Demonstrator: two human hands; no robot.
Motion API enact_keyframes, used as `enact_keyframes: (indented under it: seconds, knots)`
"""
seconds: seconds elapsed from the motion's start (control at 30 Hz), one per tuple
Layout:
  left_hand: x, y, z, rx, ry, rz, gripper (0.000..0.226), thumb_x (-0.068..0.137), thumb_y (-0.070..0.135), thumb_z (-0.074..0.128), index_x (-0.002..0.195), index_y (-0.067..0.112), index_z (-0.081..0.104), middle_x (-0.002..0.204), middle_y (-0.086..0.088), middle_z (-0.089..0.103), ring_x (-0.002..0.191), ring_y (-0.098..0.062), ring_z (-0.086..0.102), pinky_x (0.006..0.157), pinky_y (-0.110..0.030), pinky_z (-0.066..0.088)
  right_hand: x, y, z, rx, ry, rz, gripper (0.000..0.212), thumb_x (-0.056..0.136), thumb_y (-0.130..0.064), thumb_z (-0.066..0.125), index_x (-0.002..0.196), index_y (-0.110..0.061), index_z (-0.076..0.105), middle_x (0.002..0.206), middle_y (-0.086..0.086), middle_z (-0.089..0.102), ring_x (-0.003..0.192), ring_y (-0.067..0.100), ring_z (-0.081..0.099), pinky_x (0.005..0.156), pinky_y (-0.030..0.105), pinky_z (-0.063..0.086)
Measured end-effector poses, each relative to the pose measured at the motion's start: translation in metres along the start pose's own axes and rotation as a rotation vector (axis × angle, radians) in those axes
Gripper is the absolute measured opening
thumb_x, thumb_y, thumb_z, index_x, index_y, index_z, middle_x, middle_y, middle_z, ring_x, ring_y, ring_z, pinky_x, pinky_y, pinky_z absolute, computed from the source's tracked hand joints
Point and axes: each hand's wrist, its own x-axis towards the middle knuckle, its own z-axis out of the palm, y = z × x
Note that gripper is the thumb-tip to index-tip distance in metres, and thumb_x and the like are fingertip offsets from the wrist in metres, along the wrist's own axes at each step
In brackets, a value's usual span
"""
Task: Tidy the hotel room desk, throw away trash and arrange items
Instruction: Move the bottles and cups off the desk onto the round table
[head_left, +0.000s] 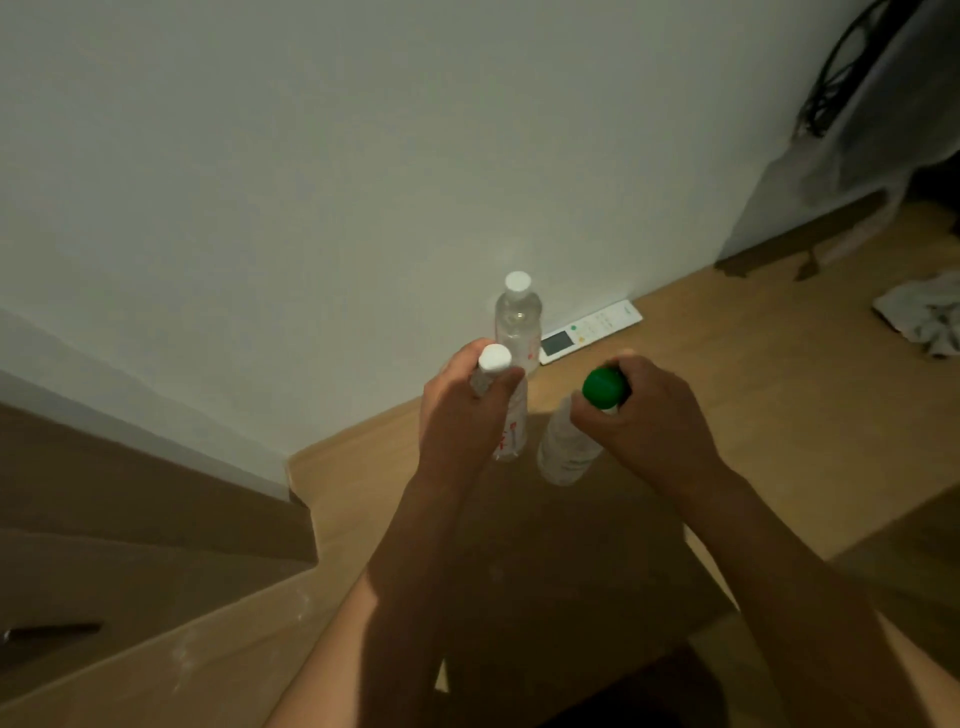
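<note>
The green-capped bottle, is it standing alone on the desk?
No, the right hand grips the green-capped bottle near its cap.

Three plastic bottles show: two with white caps (518, 281) (494, 358) and one with a green cap (603, 387). One white remote control (590, 331) and one crumpled cloth (922, 320) lie on the wooden bench (753, 364). Two hands, left hand (462, 410) and right hand (644, 415), each grip one bottle.
</note>
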Motion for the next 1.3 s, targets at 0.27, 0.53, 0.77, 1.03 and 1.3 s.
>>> enact_keyframes:
  seconds: [0.27, 0.53, 0.77, 1.03, 1.3]
  knots:
    - [-0.031, 0.077, 0.089, -0.088, -0.258, 0.05, 0.052, 0.082, 0.058, 0.062, 0.123, 0.026, 0.067, 0.115, 0.009, 0.071, 0.107, -0.012, 0.066, 0.094, -0.049, 0.056, -0.064, 0.074, -0.092, -0.12, 0.348, 0.024, 0.022, 0.077, -0.027, 0.072, 0.082, -0.01, 0.058, 0.07, 0.005, 0.057, 0.061, 0.025, 0.056, 0.055, 0.038, 0.052]
    - [-0.105, 0.163, 0.195, -0.056, -0.442, 0.19, 0.04, 0.089, 0.045, 0.069, 0.124, 0.026, 0.066, 0.114, 0.007, 0.069, 0.107, -0.013, 0.065, 0.093, -0.046, 0.055, -0.154, 0.154, -0.197, -0.012, 0.381, 0.382, 0.024, 0.081, -0.034, 0.073, 0.09, -0.022, 0.055, 0.081, -0.003, 0.06, 0.075, 0.016, 0.059, 0.068, 0.031, 0.048]
    - [-0.192, 0.241, 0.282, -0.042, -0.638, 0.31, 0.046, 0.094, 0.039, 0.068, 0.136, 0.022, 0.06, 0.131, 0.006, 0.064, 0.119, -0.011, 0.059, 0.101, -0.04, 0.052, -0.251, 0.221, -0.28, 0.014, 0.576, 0.532, 0.029, 0.08, -0.039, 0.076, 0.095, -0.025, 0.055, 0.086, -0.005, 0.062, 0.078, 0.012, 0.06, 0.073, 0.036, 0.054]
    - [-0.281, 0.311, 0.364, -0.15, -0.791, 0.373, 0.025, 0.093, 0.032, 0.071, 0.115, 0.036, 0.061, 0.104, 0.021, 0.065, 0.096, 0.011, 0.061, 0.09, -0.038, 0.058, -0.345, 0.292, -0.354, -0.052, 0.827, 0.416, 0.026, 0.078, -0.028, 0.078, 0.086, -0.014, 0.057, 0.074, -0.001, 0.06, 0.064, 0.013, 0.058, 0.058, 0.033, 0.05]
    - [-0.305, 0.36, 0.434, -0.174, -0.913, 0.456, 0.023, 0.094, 0.03, 0.07, 0.115, 0.035, 0.061, 0.101, 0.022, 0.065, 0.092, 0.017, 0.06, 0.084, -0.026, 0.057, -0.373, 0.34, -0.405, 0.002, 0.958, 0.441, 0.025, 0.079, -0.021, 0.08, 0.085, -0.011, 0.057, 0.069, 0.001, 0.059, 0.06, 0.015, 0.059, 0.054, 0.036, 0.051]
